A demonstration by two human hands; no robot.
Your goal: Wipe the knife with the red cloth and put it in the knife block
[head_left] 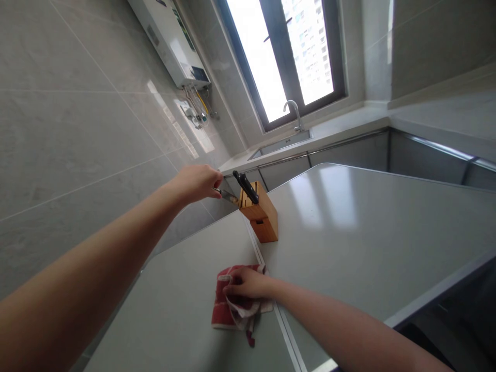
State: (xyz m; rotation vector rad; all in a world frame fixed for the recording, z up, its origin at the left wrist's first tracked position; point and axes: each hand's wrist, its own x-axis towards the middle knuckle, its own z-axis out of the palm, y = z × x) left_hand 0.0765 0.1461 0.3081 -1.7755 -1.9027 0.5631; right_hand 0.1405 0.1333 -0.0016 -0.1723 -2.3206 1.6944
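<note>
My left hand is closed around the end of a knife, and its handle is mostly hidden by my fingers. The metal blade points at the top of a wooden knife block; whether the tip sits inside a slot I cannot tell. Black-handled knives stick up out of the block, which stands by the seam of the table. Nearer to me, my right hand grips a bunched red and white cloth lying on the tabletop.
The pale table has a raised seam running toward me. Beyond it are a counter with a sink, a faucet and a window. A white water heater hangs on the tiled wall at left.
</note>
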